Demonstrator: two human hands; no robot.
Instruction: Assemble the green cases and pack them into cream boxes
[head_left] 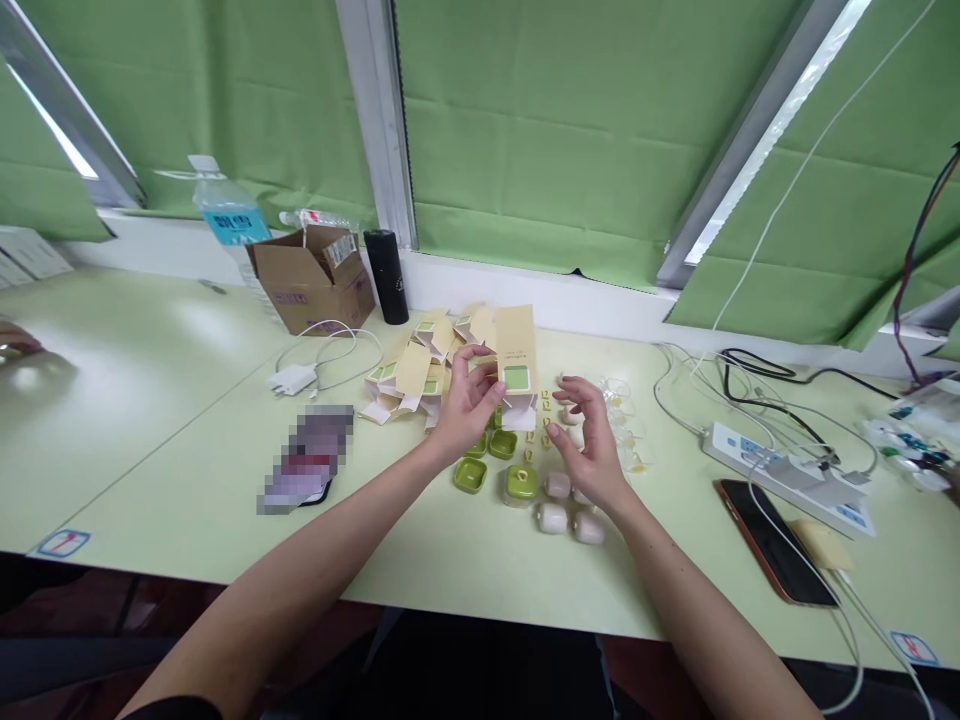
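My left hand (471, 402) grips a cream paper carton (516, 340) by its left side, and the carton stands upright with a green square on its front and its lower flaps loose. Just right of the carton, my right hand (591, 448) hovers with fingers curved and apart, nothing in it. Several similar cartons (411, 378) lie heaped behind my left hand. Below the hands are green square cups (470, 476), a green-lidded container (520, 484) and several pale rounded pieces (553, 517). Small yellow clips (529, 454) and clear plastic parts (636, 448) lie around my right hand.
At the back stand a cardboard box (322, 295), a black flask (387, 278) and a large water bottle (225, 205). A white charger (292, 379) and a pixelated item lie left. A power strip (739, 452), cables and a phone (772, 545) lie right. Another person's hand (19, 340) shows far left.
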